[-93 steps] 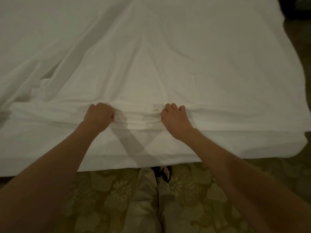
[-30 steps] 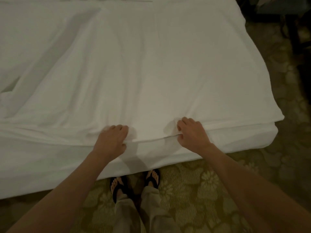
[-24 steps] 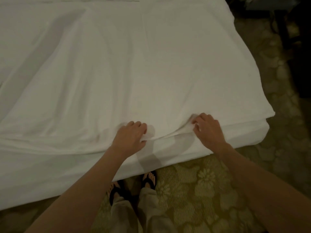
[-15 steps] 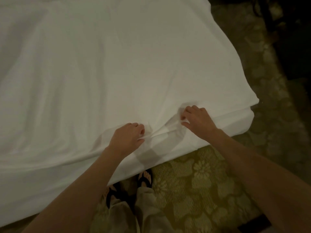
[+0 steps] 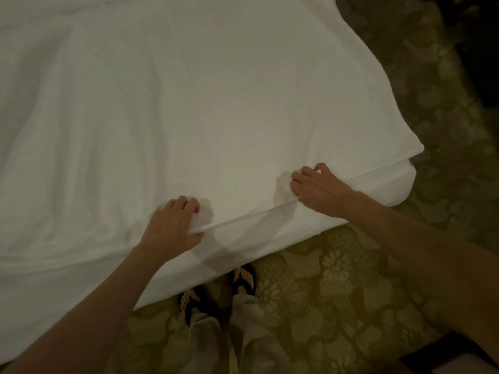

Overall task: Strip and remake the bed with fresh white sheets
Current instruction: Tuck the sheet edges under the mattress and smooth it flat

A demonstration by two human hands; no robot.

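The bed [image 5: 383, 193] fills most of the view, running from the left edge to a rounded corner at the right, its side face dropping to the floor in front of the person. A white sheet [image 5: 202, 103] lies spread over the top of the bed, mostly flat with soft creases toward the left, and its near hem runs along the bed's front edge, ending in a corner that overhangs slightly at the right. Below and to the right lies a carpet [image 5: 337, 292] with a pale flower pattern on a dull green ground; something dark stands on it at the far right, too dim to make out.

Two bare forearms reach in from the bottom corners. The person's trouser legs [image 5: 237, 341] show at the bottom centre, with feet in dark sandals [image 5: 244, 279] close against the bed's side.

The left hand [image 5: 172, 225] grips the sheet's hem, fingers curled over the cloth and thumb beneath it. The right hand [image 5: 318, 190] pinches the same hem further right, near the corner. Between the two hands the hem is pulled into a taut straight line.
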